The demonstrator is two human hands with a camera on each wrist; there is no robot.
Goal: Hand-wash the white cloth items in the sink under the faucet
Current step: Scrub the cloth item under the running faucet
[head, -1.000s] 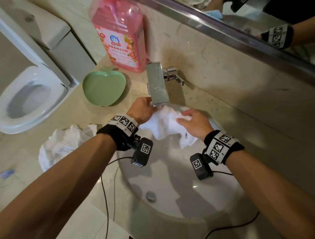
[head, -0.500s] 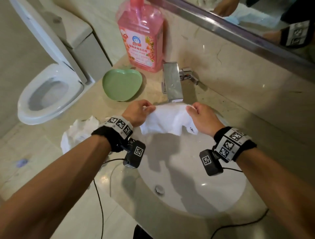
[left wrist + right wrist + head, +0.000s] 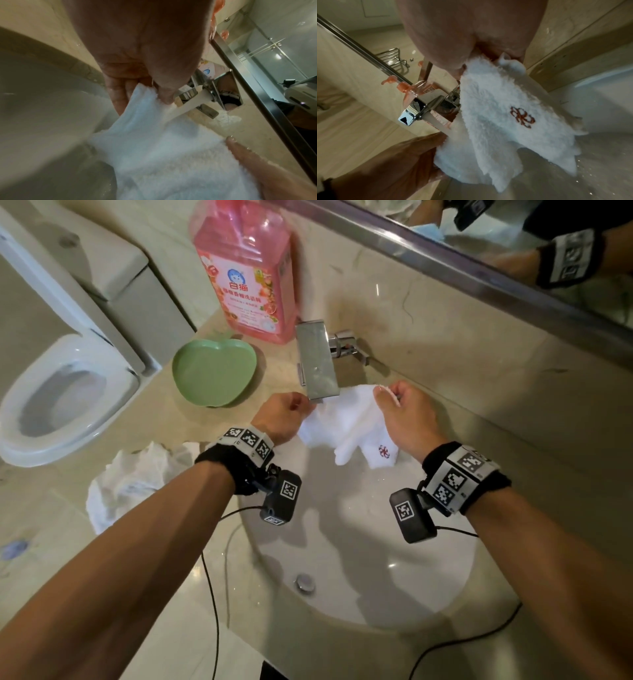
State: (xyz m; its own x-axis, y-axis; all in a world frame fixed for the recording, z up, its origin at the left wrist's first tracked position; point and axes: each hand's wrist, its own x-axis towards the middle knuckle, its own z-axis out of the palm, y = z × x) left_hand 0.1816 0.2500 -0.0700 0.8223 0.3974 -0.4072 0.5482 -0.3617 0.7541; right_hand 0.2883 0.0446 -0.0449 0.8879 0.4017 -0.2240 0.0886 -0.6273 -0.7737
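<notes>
A small white terry cloth with a red embroidered mark hangs stretched over the white sink, just under the flat chrome faucet. My left hand pinches its left top corner. My right hand pinches the right top corner. Water runs from the spout onto the cloth in the left wrist view. A second crumpled white cloth lies on the counter left of the sink.
A pink detergent bottle stands behind the faucet, with a green apple-shaped dish to its left. A toilet sits beyond the counter's left end. The mirror runs along the back wall. Camera cables trail over the sink's front rim.
Both hands have drawn apart and spread the bunched cloth out flat under the faucet. The right hand moved up toward the back wall; the embroidered corner now hangs down.
</notes>
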